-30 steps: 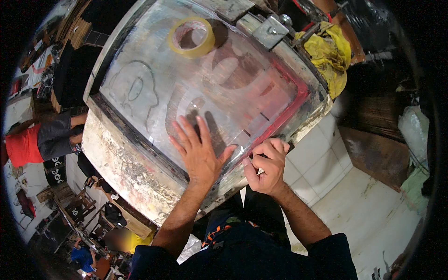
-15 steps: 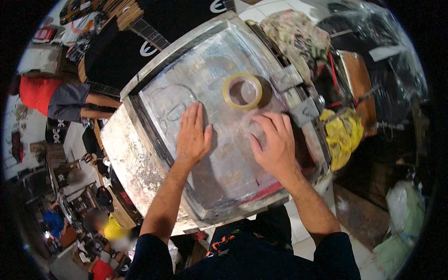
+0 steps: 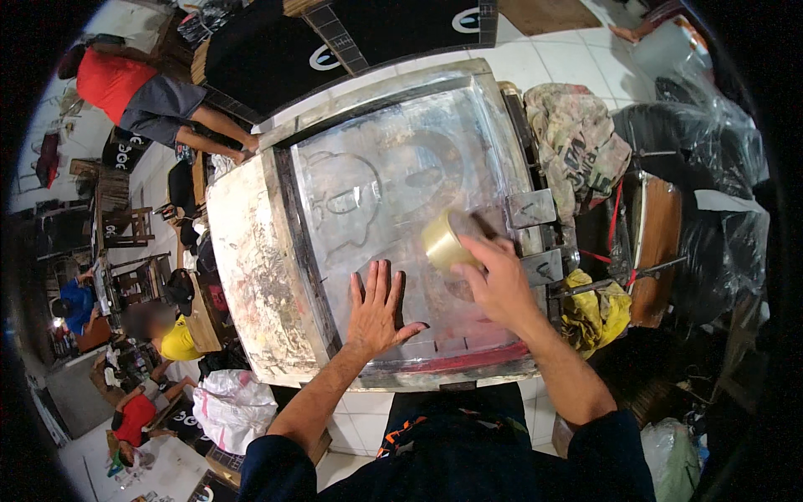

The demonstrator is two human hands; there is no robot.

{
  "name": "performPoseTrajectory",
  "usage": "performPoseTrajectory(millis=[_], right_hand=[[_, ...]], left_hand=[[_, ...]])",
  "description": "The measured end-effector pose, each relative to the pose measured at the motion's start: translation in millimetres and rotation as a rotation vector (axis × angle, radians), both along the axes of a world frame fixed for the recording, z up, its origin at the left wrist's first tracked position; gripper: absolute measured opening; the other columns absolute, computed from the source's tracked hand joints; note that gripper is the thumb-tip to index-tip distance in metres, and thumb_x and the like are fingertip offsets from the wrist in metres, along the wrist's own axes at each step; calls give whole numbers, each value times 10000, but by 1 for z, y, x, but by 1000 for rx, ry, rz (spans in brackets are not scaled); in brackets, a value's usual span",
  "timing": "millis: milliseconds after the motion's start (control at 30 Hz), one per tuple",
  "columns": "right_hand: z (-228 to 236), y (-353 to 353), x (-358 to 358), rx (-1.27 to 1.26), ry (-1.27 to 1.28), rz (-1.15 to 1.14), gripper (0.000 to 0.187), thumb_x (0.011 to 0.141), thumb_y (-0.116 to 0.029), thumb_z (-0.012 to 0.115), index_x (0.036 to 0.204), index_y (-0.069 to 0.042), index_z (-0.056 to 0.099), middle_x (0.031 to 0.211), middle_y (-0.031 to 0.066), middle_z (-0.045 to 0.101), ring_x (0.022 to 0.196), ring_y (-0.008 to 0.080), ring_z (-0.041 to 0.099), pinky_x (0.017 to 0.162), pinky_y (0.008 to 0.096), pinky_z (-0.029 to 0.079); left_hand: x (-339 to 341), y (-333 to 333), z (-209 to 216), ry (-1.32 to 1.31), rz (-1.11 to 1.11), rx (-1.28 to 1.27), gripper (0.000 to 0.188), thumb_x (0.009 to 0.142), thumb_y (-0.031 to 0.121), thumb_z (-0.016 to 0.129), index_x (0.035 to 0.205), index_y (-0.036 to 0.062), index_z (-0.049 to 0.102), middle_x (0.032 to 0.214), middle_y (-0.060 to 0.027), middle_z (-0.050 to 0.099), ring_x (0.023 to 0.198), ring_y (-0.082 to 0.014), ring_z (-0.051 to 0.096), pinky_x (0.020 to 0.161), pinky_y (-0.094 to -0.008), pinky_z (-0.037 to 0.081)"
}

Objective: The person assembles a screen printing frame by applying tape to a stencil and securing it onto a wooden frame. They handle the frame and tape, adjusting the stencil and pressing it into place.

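A framed screen with a translucent greyish sheet [image 3: 393, 201] lies in front of me, its wooden frame [image 3: 281, 226] worn and stained. Faint outlined shapes show on the sheet. My left hand [image 3: 375, 316] rests flat on the lower middle of it, fingers spread, holding nothing. My right hand [image 3: 500, 284] grips a roll of clear yellowish tape [image 3: 443, 244], tilted up on the right part of the sheet. Motion blurs the roll and fingers, and I cannot tell whether it touches the sheet.
Two metal clamps [image 3: 532, 208] sit on the frame's right side. Beyond them are a stained cloth [image 3: 577, 138] and a yellow cloth [image 3: 595, 314]. A paint-spattered board [image 3: 247, 276] juts out at left. A person in red [image 3: 117, 84] bends over at upper left; a white sack [image 3: 234, 410] stands lower left.
My right hand has taken hold of the tape roll, which lay flat on the sheet, and tilted it up. My left hand has slid nearer to me with its fingers spreading. The view has shifted.
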State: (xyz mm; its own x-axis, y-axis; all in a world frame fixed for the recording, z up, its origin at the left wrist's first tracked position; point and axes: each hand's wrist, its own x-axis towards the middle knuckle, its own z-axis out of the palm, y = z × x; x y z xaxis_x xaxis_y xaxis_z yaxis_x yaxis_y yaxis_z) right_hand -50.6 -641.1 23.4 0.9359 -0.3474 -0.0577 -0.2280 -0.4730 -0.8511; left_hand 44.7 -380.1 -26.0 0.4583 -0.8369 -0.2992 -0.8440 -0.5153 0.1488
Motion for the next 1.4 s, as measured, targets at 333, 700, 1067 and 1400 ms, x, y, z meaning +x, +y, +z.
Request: performPoseTrajectory(millis=[333,700,1067,1400], right_hand=[[41,88,-116,866,158,2,392,1045,-133,599,1417,-8,604,1203,76,709,1055,122,633,936,304,513],[129,155,-189,211,-228,-96,171,844,-23,797,1015,-22,801,971,122,777,899,246,740,799,340,577],[99,110,-161,-39,-279,342,197,842,-15,645,1034,-33,682,1011,102,687,851,310,720,726,395,614],[40,-62,-37,573,184,690,921,912,-334,776,1607,2,274,1415,270,567,1319,399,567,1120,474,431]], left_hand=[[-124,24,88,845,596,-688,1194,671,163,978,1614,49,255,1538,-165,415,1383,-286,485,1005,-428,567],[-194,91,176,584,507,-767,1071,692,212,932,1577,33,356,1455,-200,493,1265,-322,590,942,-408,594],[-195,34,175,138,508,-702,514,722,64,869,1206,69,696,1254,-154,626,1157,-334,626,947,-450,500],[-105,-90,82,607,1458,-950,104,937,86,755,909,34,669,823,-21,669,787,-91,617,683,-269,500]])
